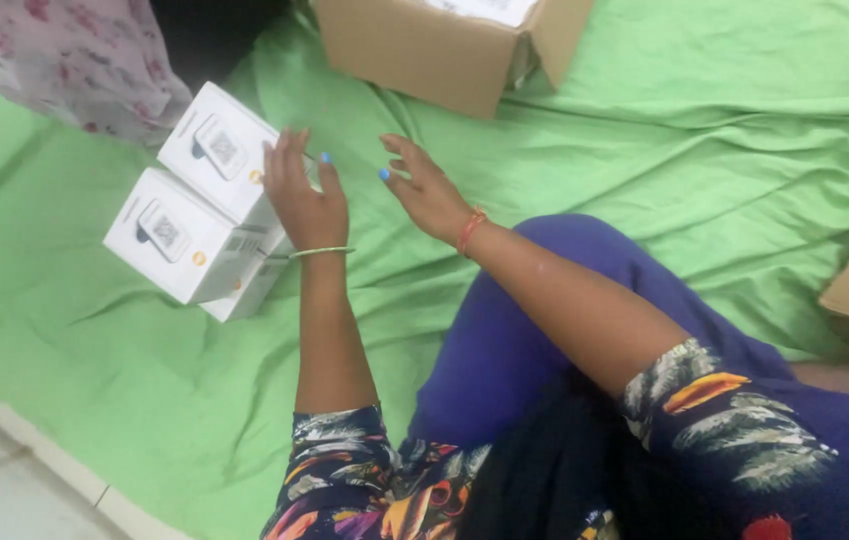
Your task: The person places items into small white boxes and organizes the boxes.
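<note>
Green sheet covers the floor; both hands' fingers spread loose beside white boxes.

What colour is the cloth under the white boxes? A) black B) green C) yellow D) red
B: the white boxes sit on a wrinkled green cloth, and the left hand touches the upper box.

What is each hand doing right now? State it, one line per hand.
Left hand: open, fingers spread against the upper white box; holding nothing.
Right hand: open, empty, above the green sheet, touching nothing.
</note>
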